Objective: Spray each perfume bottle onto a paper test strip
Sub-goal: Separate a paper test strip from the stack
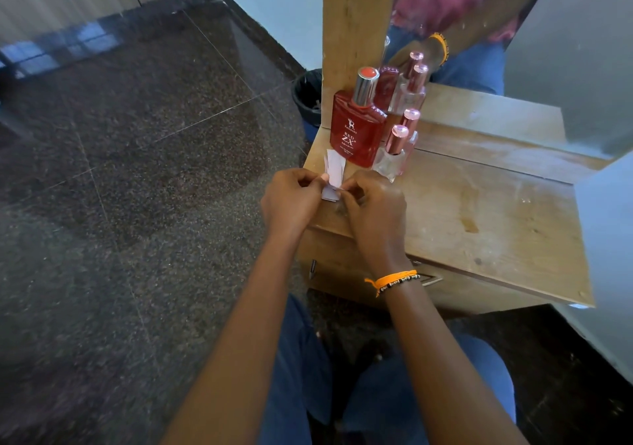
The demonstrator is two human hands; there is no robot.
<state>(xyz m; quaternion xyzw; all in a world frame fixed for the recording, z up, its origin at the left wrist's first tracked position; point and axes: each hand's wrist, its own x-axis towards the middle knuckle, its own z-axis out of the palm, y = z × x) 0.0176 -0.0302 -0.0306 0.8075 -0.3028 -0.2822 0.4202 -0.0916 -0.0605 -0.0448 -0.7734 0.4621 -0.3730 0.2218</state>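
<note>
Our left hand (291, 199) and right hand (371, 210) meet over the near left corner of the wooden bench (479, 205), both with fingers curled, pinching a small stack of white paper test strips (334, 174) between thumbs and fingertips. We seem to be peeling one strip off the rest. The paper is light and limp; it will bend or flutter under a spray, so we judge it best held by one end, leaving the far end free and clear of our fingers.

Just past the strips, at twelve o'clock from our hands, stands the red perfume bottle (358, 134) with its silver cap (365, 85) on. At about one o'clock, touching or just beside it, are two small clear bottles (390, 157) with rose-gold caps. All look like glass: smooth, rigid, breakable, tippy when crowded. We would grip each round its body, not the cap. Behind them a mirror (479, 33) doubles the bottles. A dark bin (306, 98) sits on the floor at eleven o'clock.
</note>
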